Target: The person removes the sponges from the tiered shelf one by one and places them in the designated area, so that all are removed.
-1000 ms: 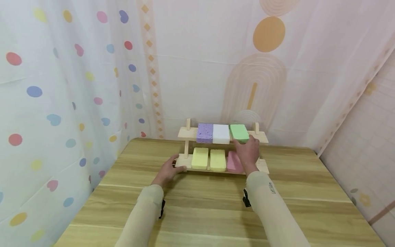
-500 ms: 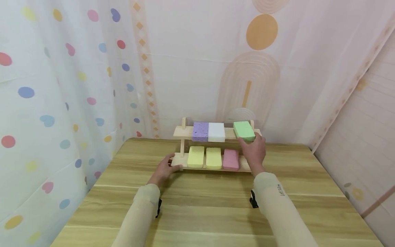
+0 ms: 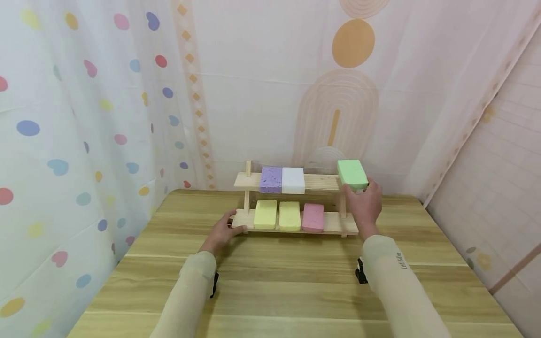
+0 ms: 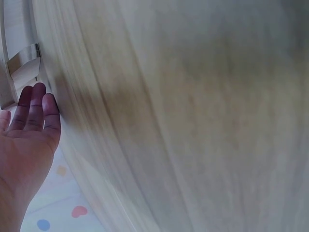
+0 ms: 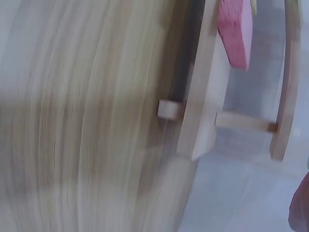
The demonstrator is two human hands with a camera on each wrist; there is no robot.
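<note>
My right hand holds a green sponge between thumb and fingers, off the right end of the two-tier wooden rack. In the right wrist view only an edge of that hand shows. At the lower shelf's left end, my left hand rests against the rack, its fingers fairly straight in the left wrist view. A purple sponge and a white sponge lie side by side on the upper tier. Below are two yellow sponges and a pink sponge.
The rack stands near the back of a wood-grain table. Behind it hangs a pale patterned curtain, with a dotted curtain on the left and another printed curtain on the right.
The right hand has lifted the green sponge off the upper shelf and carried it rightward past the rack's end. The left hand has stayed at the lower shelf. The head view has shifted slightly.
</note>
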